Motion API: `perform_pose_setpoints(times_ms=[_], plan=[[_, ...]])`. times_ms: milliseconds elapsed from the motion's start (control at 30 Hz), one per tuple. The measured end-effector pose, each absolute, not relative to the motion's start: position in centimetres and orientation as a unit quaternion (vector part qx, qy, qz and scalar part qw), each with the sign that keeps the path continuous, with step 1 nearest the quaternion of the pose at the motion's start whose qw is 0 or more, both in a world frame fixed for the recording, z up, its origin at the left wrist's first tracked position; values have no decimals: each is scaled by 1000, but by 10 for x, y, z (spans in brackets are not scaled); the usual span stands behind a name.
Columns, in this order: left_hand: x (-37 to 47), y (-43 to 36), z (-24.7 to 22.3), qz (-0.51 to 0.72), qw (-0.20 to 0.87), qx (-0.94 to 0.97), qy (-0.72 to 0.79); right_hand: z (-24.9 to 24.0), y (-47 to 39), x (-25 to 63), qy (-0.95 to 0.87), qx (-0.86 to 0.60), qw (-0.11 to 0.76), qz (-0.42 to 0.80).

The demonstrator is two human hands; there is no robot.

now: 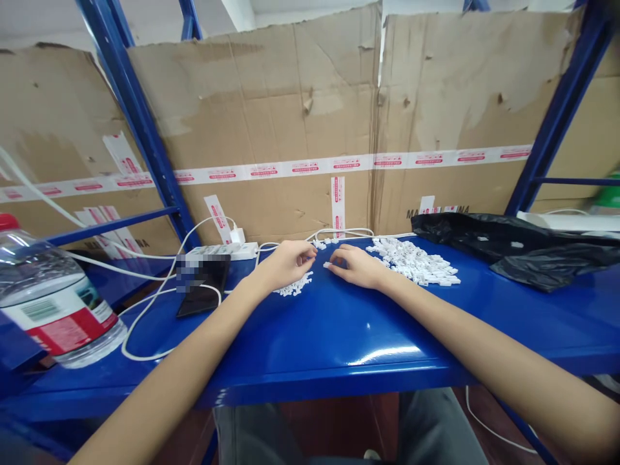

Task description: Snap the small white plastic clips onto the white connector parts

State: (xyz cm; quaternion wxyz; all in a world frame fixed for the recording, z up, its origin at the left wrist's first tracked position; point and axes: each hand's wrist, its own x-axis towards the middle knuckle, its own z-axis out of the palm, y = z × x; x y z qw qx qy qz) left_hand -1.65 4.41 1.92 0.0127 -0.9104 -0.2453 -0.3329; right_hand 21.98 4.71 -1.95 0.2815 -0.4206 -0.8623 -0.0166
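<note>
My left hand [287,265] hovers over the blue shelf, thumb and fingers curled together in a pinch; whatever is between them is too small to make out. Beside and partly under it lies a pile of tiny white pieces [294,286]. Facing it, my right hand [357,267] pinches a small white plastic piece [327,265] at its fingertips. A larger heap of white plastic pieces [416,261] spreads to the right, behind my right forearm. A few more white pieces [323,243] lie at the back, between the hands.
A black plastic bag [527,248] lies at the right. At the left are a dark phone [206,290], a power strip [237,250], loose white cables [138,352] and a large water bottle [58,303]. Cardboard [271,110] walls the back; blue posts [140,123] flank it.
</note>
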Motion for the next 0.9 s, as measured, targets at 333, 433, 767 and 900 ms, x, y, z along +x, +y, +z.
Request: perform_pose_setpoints(times_ms=[333,433,767,900], plan=[[-5,34,25,-321,5,-919,-228,-25,52,211,-869,-418,261,-36],[-8,37,24,-323,0,-916,-238,-24,55,212,-875,-404,265,-21],[-14,47,17,-322,31,-915,-241,-21,56,216,-869,-418,263,1],[-17,45,12,-329,32,-907,-262,-21,57,216,-866,-426,261,9]])
